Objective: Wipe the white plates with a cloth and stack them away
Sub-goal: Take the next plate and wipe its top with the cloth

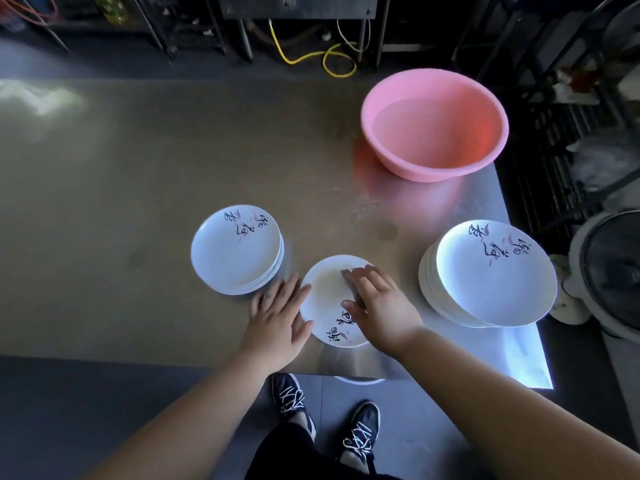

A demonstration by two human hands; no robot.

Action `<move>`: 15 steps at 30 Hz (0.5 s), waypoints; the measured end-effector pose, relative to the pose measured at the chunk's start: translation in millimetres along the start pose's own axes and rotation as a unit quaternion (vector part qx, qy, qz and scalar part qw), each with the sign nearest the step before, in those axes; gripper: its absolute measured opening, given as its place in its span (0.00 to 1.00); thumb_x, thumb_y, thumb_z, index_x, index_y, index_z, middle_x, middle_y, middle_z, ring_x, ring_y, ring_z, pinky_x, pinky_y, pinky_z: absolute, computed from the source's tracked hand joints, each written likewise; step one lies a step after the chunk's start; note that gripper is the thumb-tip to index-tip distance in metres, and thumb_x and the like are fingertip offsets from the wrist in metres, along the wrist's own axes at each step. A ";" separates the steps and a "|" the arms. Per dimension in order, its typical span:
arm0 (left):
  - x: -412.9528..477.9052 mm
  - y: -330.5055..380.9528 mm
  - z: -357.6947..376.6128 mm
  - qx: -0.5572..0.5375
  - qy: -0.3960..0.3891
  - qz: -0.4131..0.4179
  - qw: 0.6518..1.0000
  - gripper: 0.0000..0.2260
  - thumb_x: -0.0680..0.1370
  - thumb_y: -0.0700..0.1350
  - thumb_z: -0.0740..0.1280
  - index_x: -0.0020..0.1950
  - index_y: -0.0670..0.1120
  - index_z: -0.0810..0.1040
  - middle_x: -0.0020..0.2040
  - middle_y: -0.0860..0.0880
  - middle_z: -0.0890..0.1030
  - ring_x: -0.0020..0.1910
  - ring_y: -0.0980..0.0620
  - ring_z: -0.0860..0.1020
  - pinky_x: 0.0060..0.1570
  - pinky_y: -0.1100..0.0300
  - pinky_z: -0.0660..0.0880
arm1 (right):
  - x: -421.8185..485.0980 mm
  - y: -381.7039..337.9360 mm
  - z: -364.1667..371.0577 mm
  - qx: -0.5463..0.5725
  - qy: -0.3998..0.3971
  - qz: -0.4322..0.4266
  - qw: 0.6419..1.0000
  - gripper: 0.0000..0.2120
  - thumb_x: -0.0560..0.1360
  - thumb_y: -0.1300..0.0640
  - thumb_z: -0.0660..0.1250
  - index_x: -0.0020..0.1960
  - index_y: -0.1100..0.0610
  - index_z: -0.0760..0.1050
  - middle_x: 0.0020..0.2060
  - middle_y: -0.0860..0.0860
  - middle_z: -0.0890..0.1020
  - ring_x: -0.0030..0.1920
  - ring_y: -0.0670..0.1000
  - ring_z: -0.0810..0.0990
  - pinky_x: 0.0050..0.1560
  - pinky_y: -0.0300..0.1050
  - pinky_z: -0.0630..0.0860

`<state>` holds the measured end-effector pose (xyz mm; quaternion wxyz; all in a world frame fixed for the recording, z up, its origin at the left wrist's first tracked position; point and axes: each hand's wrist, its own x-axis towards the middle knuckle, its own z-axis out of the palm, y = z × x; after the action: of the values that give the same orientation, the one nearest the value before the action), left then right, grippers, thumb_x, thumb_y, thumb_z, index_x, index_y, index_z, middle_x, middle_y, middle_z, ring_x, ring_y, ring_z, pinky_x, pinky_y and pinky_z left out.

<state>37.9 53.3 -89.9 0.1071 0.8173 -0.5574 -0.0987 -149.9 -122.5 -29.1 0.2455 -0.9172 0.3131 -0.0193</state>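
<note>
Here, centre plate (325, 291), left stack (235, 251), right stack (495, 275), pink basin (433, 166) beyond

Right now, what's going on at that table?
A person is wiping a single white round plate with painted lettering near the front edge of the shiny metal table. The left hand steadies the plate's left rim with flat fingers. The right hand presses flat on it, over what looks like a greyish cloth, mostly hidden. A left stack of matching plates and a right stack flank it. A pink plastic basin stands behind.
</note>
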 end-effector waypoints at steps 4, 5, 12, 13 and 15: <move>-1.7 -0.2 6.8 0.036 0.018 0.034 0.999 0.32 0.81 0.62 0.60 0.84 0.51 0.63 0.85 0.54 0.57 0.84 0.46 0.56 0.79 0.34 0.54 | -8.1 3.9 34.3 -0.156 -0.076 -0.043 0.984 0.36 0.81 0.40 0.57 0.83 0.60 0.61 0.84 0.52 0.58 0.84 0.61 0.49 0.83 0.59 0.45; -1.1 -0.4 7.0 0.034 0.021 0.037 0.999 0.32 0.81 0.61 0.60 0.84 0.50 0.63 0.85 0.53 0.57 0.84 0.45 0.56 0.79 0.34 0.54 | -11.8 3.0 37.6 -0.167 -0.071 -0.045 0.982 0.36 0.81 0.40 0.54 0.82 0.61 0.62 0.83 0.53 0.60 0.84 0.60 0.51 0.82 0.57 0.46; 0.4 -1.7 5.8 0.026 0.027 0.042 0.998 0.33 0.81 0.61 0.62 0.83 0.49 0.65 0.84 0.52 0.61 0.83 0.44 0.59 0.78 0.35 0.58 | -11.3 1.2 52.8 -0.165 -0.092 -0.113 0.975 0.42 0.80 0.34 0.52 0.83 0.61 0.60 0.84 0.58 0.56 0.83 0.57 0.54 0.81 0.57 0.56; 0.3 -1.5 5.8 0.028 0.024 0.039 0.999 0.33 0.81 0.62 0.62 0.83 0.49 0.65 0.84 0.52 0.62 0.83 0.44 0.59 0.78 0.35 0.58 | -5.7 -0.9 51.5 -0.164 -0.103 -0.098 0.976 0.44 0.79 0.32 0.49 0.84 0.61 0.55 0.85 0.56 0.50 0.84 0.56 0.48 0.82 0.57 0.54; 0.0 -2.0 6.6 0.034 0.023 0.038 0.998 0.33 0.81 0.62 0.61 0.83 0.49 0.65 0.84 0.52 0.61 0.84 0.44 0.58 0.79 0.36 0.57 | 11.1 -4.1 44.5 -0.162 -0.122 -0.042 0.978 0.48 0.77 0.29 0.42 0.85 0.61 0.42 0.84 0.53 0.38 0.83 0.53 0.34 0.84 0.55 0.41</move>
<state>37.8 53.5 -96.8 0.0959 0.8010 -0.5882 -0.0572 -130.2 -106.7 -67.7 0.1293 -0.9525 0.2412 0.1333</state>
